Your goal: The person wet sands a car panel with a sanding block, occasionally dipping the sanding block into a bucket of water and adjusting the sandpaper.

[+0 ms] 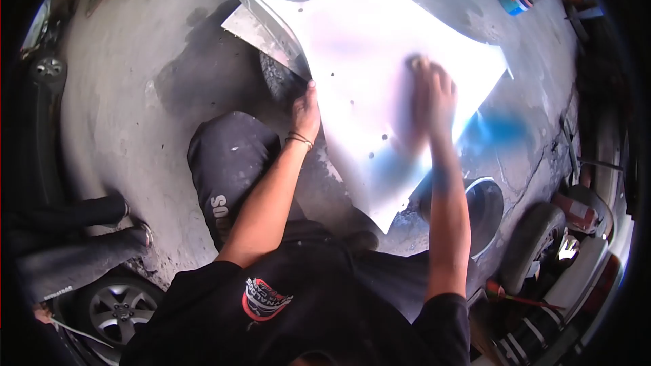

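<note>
A glossy white car body panel (359, 47) with a round opening near its top left lies slanted in front of me. My left hand (306, 116) grips its left edge, thumb on top and fingers mostly out of sight beneath. On the panel's right part, my right hand (436, 98) presses down with bent fingers, blurred by motion. Something small and dark shows at its fingertips, but I cannot make out what it is. Under the panel's left side a black tire (277, 78) is partly visible. Strong glare washes out much of the panel's surface.
A bucket (489, 220) stands beside my right forearm. Beyond the panel, a blue-and-white can (515, 1) is on the concrete floor. A loose tire (532, 247) and car parts crowd the right side. At left are another person's legs (88, 237) and a car wheel (121, 310).
</note>
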`<state>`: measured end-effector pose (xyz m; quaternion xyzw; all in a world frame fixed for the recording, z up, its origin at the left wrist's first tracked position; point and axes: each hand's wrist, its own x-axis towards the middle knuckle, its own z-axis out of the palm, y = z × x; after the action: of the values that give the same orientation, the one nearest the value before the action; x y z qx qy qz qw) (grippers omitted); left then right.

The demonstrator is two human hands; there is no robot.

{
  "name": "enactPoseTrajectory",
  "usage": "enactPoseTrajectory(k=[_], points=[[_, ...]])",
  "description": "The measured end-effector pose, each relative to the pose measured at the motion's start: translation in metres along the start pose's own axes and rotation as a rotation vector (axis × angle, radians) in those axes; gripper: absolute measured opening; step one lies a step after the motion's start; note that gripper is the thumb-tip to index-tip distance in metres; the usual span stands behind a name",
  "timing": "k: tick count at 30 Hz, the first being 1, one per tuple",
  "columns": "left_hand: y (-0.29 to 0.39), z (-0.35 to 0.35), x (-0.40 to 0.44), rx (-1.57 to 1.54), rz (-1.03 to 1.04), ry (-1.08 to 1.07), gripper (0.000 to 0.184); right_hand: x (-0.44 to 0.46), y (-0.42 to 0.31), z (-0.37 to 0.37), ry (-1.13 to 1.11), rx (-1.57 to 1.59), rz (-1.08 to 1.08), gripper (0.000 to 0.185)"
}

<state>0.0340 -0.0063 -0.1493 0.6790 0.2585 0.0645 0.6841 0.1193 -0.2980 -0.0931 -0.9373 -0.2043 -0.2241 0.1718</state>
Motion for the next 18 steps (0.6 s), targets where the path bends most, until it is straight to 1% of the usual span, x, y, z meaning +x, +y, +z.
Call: enactPoseTrajectory(k=[1, 2, 4, 6, 7, 8, 9, 10, 12, 14, 15, 16, 18], points=[[0.001, 0.001, -0.001, 0.032, 0.028, 0.027, 0.072, -0.013, -0.022, -0.026, 0.014, -0.057, -0.161, 0.046], [0.006, 0.004, -0.001, 0.019, 0.02, 0.032, 0.072, -0.04, -0.023, -0.029, -0.002, -0.048, -0.216, 0.049], [0.013, 0.006, -0.005, 0.011, 0.043, 0.063, 0.072, -0.058, -0.049, -0.049, -0.07, -0.1, -0.206, 0.054], [0.004, -0.001, 0.0, 0.044, 0.0, 0.043, 0.072, -0.041, -0.028, -0.03, -0.071, -0.012, -0.244, 0.051], [0.0, -0.001, 0.004, 0.078, -0.023, 0.007, 0.071, -0.019, -0.025, -0.028, -0.055, -0.017, -0.202, 0.045], [0.002, -0.003, 0.008, 0.077, -0.013, 0.001, 0.071, 0.007, -0.012, -0.006, -0.017, -0.127, -0.191, 0.043], [0.002, -0.007, 0.006, 0.087, 0.024, -0.023, 0.071, 0.031, -0.013, 0.005, -0.007, -0.015, -0.063, 0.043], [0.002, -0.007, 0.003, 0.095, 0.058, -0.043, 0.071, 0.048, -0.033, -0.005, -0.042, -0.016, 0.056, 0.041], [-0.007, -0.008, 0.002, 0.101, 0.08, -0.031, 0.07, 0.015, 0.0, 0.021, -0.089, -0.058, -0.008, 0.041], [0.003, -0.002, 0.002, 0.047, 0.135, 0.007, 0.07, -0.048, -0.014, -0.023, -0.038, -0.091, -0.289, 0.042], [0.002, -0.004, 0.002, 0.047, 0.104, -0.046, 0.07, -0.073, -0.042, -0.068, -0.18, -0.083, -0.211, 0.041], [0.005, -0.006, 0.002, 0.042, 0.099, -0.047, 0.07, -0.08, -0.066, -0.104, -0.31, -0.074, -0.132, 0.041], [0.011, -0.009, -0.001, 0.125, -0.005, -0.114, 0.07, -0.084, -0.071, -0.123, -0.325, -0.019, -0.107, 0.041]])
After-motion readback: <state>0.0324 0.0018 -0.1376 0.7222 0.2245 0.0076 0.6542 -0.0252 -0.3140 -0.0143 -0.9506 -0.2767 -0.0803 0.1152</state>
